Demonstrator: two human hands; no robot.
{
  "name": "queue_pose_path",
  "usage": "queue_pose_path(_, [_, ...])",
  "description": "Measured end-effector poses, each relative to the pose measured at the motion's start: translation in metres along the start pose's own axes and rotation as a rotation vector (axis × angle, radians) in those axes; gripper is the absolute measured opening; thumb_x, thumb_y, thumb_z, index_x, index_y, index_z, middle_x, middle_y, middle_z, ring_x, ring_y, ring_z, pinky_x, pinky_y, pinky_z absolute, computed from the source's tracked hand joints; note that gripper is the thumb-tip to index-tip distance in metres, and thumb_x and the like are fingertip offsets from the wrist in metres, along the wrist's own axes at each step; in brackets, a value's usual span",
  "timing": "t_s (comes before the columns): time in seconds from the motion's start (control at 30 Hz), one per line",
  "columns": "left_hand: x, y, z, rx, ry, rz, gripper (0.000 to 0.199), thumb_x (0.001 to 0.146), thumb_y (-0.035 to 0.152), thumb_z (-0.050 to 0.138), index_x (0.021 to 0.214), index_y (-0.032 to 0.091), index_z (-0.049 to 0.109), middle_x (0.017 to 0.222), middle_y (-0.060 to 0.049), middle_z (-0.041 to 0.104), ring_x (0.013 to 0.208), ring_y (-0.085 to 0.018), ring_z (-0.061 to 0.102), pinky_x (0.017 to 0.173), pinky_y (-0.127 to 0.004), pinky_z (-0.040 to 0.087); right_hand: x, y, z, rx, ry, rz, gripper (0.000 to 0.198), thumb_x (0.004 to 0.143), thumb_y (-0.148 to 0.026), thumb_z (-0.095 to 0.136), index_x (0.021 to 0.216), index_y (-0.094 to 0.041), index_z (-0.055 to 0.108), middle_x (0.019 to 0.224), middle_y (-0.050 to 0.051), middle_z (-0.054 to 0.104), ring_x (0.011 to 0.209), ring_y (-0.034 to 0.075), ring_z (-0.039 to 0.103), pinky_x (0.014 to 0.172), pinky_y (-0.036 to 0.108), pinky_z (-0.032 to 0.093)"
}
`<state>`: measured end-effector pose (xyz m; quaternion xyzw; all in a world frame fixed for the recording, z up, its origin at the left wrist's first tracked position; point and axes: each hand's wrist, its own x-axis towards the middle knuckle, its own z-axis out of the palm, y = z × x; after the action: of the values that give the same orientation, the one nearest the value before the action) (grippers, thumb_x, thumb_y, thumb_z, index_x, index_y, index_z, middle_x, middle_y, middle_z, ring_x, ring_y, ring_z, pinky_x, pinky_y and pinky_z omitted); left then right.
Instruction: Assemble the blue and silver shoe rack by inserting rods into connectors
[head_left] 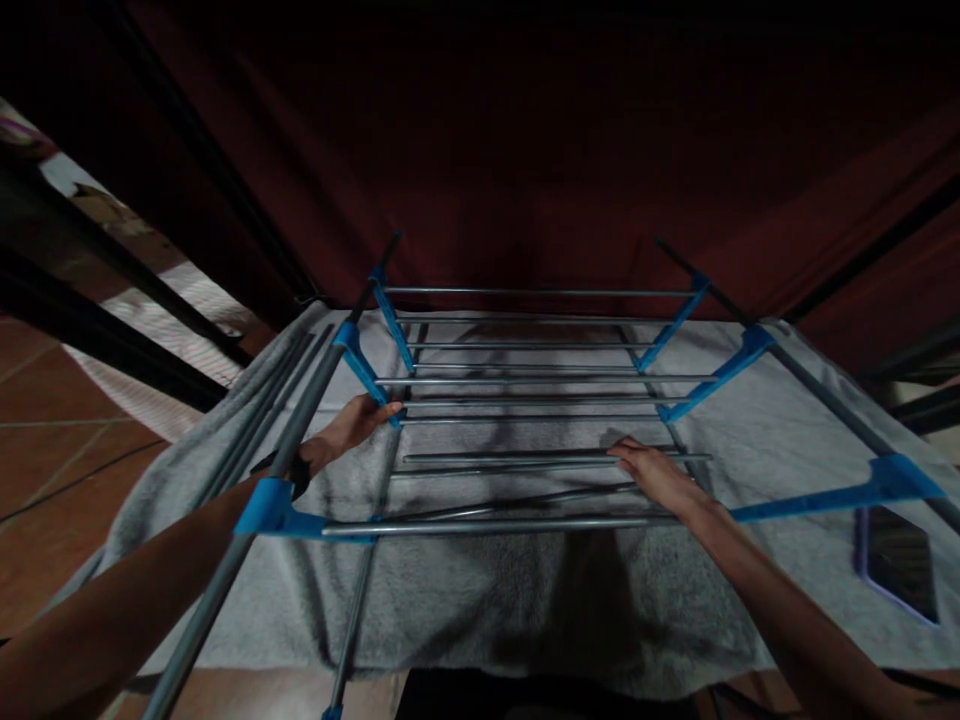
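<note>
A frame of grey metal tubes with blue plastic brackets, like a rack, lies on a grey towel-like cloth (525, 610). My left hand (360, 420) is closed at the lower end of a blue bracket (365, 372) on the left side, thumb near the joint with a cross rod. On the right, my right hand (652, 472) pinches a thin metal rod (510, 458) above the cloth. More loose rods lie close by it, one of them slanted. Nearest me, a metal rod (510, 525) spans between the left bracket (281, 508) and the right bracket (840, 492).
Several metal tubes (251, 430) lie along the cloth's left side. A phone (898, 562) rests at the right. Behind hangs a dark red curtain (525, 180), with black poles (180, 150) at the left. Tiled floor (60, 430) shows beyond the cloth.
</note>
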<state>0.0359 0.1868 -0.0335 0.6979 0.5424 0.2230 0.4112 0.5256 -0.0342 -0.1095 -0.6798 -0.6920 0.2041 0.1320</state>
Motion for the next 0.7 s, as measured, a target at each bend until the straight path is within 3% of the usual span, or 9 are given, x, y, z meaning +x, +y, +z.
queue_pose_path(0.2, [0.000,-0.002,0.003,-0.083,0.022,0.009,0.071,0.051,0.081,0.074,0.074,0.014,0.065,0.068,-0.007,0.066,0.077,-0.027,0.062,0.070,-0.039,0.054,0.008,-0.007,0.013,-0.031,-0.004,0.006,0.033,0.090,-0.012,0.052,0.111,-0.022,0.075,0.116,0.008,0.069,0.104,0.022,0.066,0.097,0.035,0.049])
queue_pose_path(0.4, [0.003,-0.008,0.004,-0.029,0.016,0.016,0.075,0.056,0.083,0.069,0.082,0.012,0.068,0.077,-0.010,0.071,0.084,-0.029,0.064,0.076,-0.037,0.054,0.014,-0.019,0.008,0.021,0.017,0.012,0.031,0.098,-0.033,0.048,0.111,-0.024,0.074,0.112,0.007,0.071,0.103,0.022,0.067,0.096,0.034,0.050])
queue_pose_path(0.6, [0.003,-0.006,-0.001,0.113,0.007,0.041,0.082,0.061,0.085,0.063,0.092,0.009,0.070,0.091,-0.013,0.075,0.093,-0.033,0.067,0.082,-0.036,0.054,0.041,-0.009,0.018,0.200,0.280,0.364,0.023,0.085,-0.022,0.054,0.096,-0.023,0.074,0.099,0.005,0.075,0.100,0.022,0.070,0.097,0.036,0.052])
queue_pose_path(0.7, [-0.011,0.005,0.000,0.092,0.012,0.027,0.083,0.063,0.084,0.065,0.102,0.011,0.069,0.103,-0.012,0.076,0.103,-0.033,0.067,0.087,-0.034,0.055,0.045,0.008,0.019,0.218,0.348,0.455,0.022,0.081,-0.020,0.052,0.092,-0.023,0.072,0.091,0.003,0.075,0.092,0.021,0.071,0.090,0.037,0.055])
